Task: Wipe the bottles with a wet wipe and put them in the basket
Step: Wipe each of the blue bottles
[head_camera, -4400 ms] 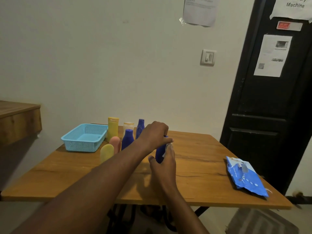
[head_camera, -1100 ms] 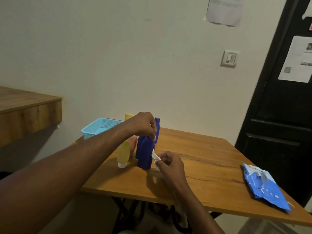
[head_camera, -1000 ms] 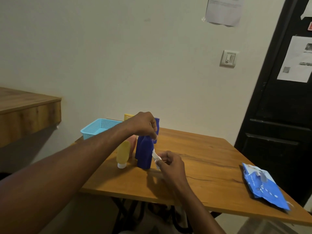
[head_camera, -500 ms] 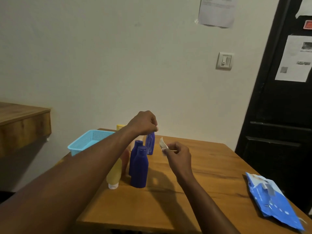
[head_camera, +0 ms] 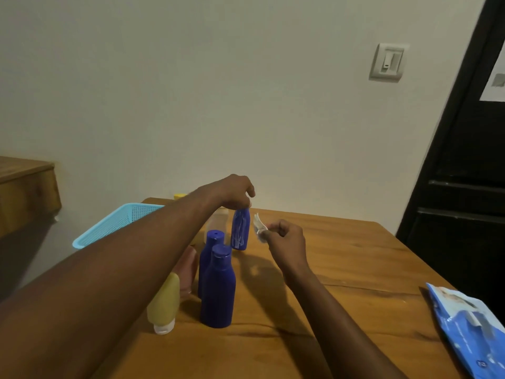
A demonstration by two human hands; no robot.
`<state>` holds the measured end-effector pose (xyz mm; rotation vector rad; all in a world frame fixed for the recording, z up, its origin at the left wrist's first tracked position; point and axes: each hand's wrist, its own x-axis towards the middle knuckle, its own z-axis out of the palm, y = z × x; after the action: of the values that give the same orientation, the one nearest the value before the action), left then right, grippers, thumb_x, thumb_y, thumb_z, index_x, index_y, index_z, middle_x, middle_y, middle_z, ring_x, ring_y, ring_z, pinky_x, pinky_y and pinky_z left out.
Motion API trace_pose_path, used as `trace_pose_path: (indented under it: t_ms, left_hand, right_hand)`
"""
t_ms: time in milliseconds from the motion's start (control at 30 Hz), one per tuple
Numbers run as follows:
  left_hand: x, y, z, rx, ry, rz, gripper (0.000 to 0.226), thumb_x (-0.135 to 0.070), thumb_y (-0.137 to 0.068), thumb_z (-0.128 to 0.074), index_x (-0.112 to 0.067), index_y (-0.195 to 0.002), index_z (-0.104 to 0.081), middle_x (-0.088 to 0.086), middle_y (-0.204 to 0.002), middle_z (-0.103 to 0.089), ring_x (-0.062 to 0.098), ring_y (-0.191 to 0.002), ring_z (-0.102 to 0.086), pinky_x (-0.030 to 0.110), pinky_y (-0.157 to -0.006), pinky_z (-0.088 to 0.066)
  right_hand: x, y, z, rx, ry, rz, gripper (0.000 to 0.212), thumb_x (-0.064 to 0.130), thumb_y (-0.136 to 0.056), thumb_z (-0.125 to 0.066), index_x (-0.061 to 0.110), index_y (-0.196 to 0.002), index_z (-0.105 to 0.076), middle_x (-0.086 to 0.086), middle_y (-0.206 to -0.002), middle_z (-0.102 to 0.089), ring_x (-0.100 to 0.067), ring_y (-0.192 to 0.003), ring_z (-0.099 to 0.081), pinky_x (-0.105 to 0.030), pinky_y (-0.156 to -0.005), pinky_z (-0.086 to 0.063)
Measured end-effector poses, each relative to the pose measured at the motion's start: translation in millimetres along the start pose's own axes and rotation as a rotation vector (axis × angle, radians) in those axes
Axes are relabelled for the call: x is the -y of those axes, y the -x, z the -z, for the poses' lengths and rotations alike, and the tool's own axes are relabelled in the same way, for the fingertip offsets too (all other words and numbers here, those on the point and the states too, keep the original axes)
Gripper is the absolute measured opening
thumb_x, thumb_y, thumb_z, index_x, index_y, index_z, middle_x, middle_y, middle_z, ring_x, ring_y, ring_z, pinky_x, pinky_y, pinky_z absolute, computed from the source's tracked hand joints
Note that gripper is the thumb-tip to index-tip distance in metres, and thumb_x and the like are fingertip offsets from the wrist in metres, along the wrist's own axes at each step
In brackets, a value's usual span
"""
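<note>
1. Nearest the person, below and right of the right hand, a blue wipe packet (head_camera: pixel 472 326) lies flat at the table's (head_camera: pixel 341 269) right edge, well apart from both hands.
2. Under the left forearm, a yellow tube (head_camera: pixel 164 302) stands on its white cap, and a pinkish tube (head_camera: pixel 188 269) sits just behind it, mostly hidden by the arm.
3. Between the two forearms, two dark blue bottles stand upright, the front bottle (head_camera: pixel 217 288) overlapping the rear bottle (head_camera: pixel 209 253). They stand right in the way between the person and the raised one.
4. Now the right hand (head_camera: pixel 287 242): it pinches a small crumpled white wipe (head_camera: pixel 259 227) between thumb and fingertips, held just beside the raised bottle but not touching it.
5. The left hand (head_camera: pixel 235 191) grips a slim blue bottle (head_camera: pixel 240 229) by its top with its fingertips. It hangs upright, and I can't tell whether its base is clear of the table or resting on it.
6. Just left of that bottle, below the left hand, a pale clear bottle (head_camera: pixel 220 221) is partly hidden behind it.
7. Beyond the left forearm, the light blue basket (head_camera: pixel 117 222) sits at the table's far left, and a yellow cap (head_camera: pixel 179 196) peeks above the arm.
8. Compared with half a second ago, the picture is much the same: same pinch on the slim bottle, wipe still a small gap away. A second ago, though, the wipe was down low against the front bottle; the right hand has since come up.
</note>
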<state>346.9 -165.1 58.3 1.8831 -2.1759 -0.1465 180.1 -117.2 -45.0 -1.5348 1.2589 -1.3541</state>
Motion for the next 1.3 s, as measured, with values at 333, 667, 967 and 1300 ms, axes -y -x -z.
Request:
trace_pose_path:
  t_ms: [333,667,967,1300]
  left_hand:
    - [-6.0,8.7,0.4,-0.051,0.078,-0.043,0.026,-0.022,-0.087,-0.079,-0.011,-0.111,-0.078,0.002,-0.113,-0.075,0.015,-0.100,-0.066,0.027,-0.079,-0.048]
    - [-84.4,62.3,32.7,-0.022,0.134,-0.126,0.026,-0.035,-0.085,-0.081,-0.012,-0.096,-0.080,-0.001,-0.086,-0.077,0.009,-0.075,-0.070,0.022,-0.066,-0.051]
    - [-156.3,131.3,6.9,-0.023,0.148,-0.108,0.025,-0.030,-0.087,-0.080,-0.007,-0.095,-0.079,0.007,-0.088,-0.076,0.019,-0.084,-0.074,0.029,-0.073,-0.060]
    - [-173.9,160.5,-35.7,-0.108,0.233,-0.047,0.035,-0.041,-0.083,-0.082,-0.008,-0.092,-0.076,0.003,-0.088,-0.074,0.015,-0.076,-0.068,0.031,-0.072,-0.057]
  right_hand:
    - [-4.7,15.5,5.6,0.009,-0.079,-0.030,0.007,0.012,-0.090,-0.071,0.018,-0.094,-0.073,0.005,-0.091,-0.072,-0.015,-0.088,-0.069,-0.035,-0.077,-0.061]
    - [30.8,55.3,58.4,-0.216,-0.168,0.133,0.004,0.019,-0.093,-0.070,0.023,-0.093,-0.072,0.008,-0.084,-0.072,-0.010,-0.080,-0.069,-0.025,-0.067,-0.056]
    - [26.8,121.4,108.2,-0.263,-0.026,0.218,0.006,0.023,-0.096,-0.067,0.027,-0.098,-0.071,0.012,-0.090,-0.071,-0.002,-0.089,-0.066,-0.021,-0.075,-0.055]
    - [-11.7,178.8,118.8,-0.097,0.029,0.136,0.018,0.020,-0.099,-0.060,0.028,-0.091,-0.074,0.017,-0.091,-0.073,0.001,-0.091,-0.066,-0.016,-0.077,-0.052]
